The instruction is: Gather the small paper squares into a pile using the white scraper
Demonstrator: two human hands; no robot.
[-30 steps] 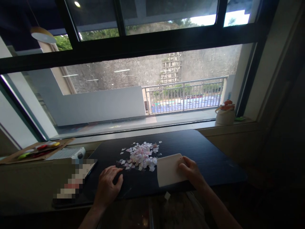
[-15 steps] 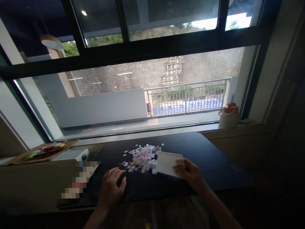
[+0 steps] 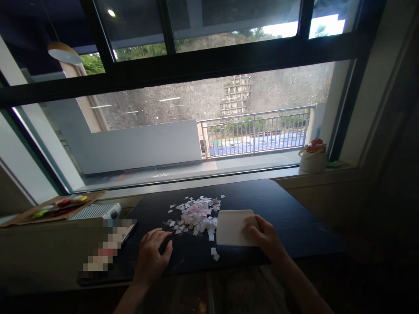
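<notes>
White jug (image 3: 312,162) with an orange top (image 3: 316,145) on the windowsill (image 3: 283,175), right end; contents hidden from this angle. At far left, a brown sheet (image 3: 96,196) carries small red, yellow and green pieces, too small to identify. Slatted pale box (image 3: 96,212) with a dark knob just beside it.

Dark table (image 3: 262,196) stands below a large black-framed window. Through the glass: metal railing (image 3: 254,135), grey stone wall (image 3: 163,102), some greenery. Room dim, light from the window side. Flat item on the table's left side blurred out.

Heap of paper scraps (image 3: 196,213), white with some pink, mid-table; a few strays near the front edge.

Right hand (image 3: 266,235) grips a white board (image 3: 231,229) by its right edge; the board's left edge is right beside the heap. Left hand (image 3: 153,250) nearer the left side, fingers loosely bent, thumb apart, fingertips just short of the heap. Cannot tell whether it touches the tabletop.
</notes>
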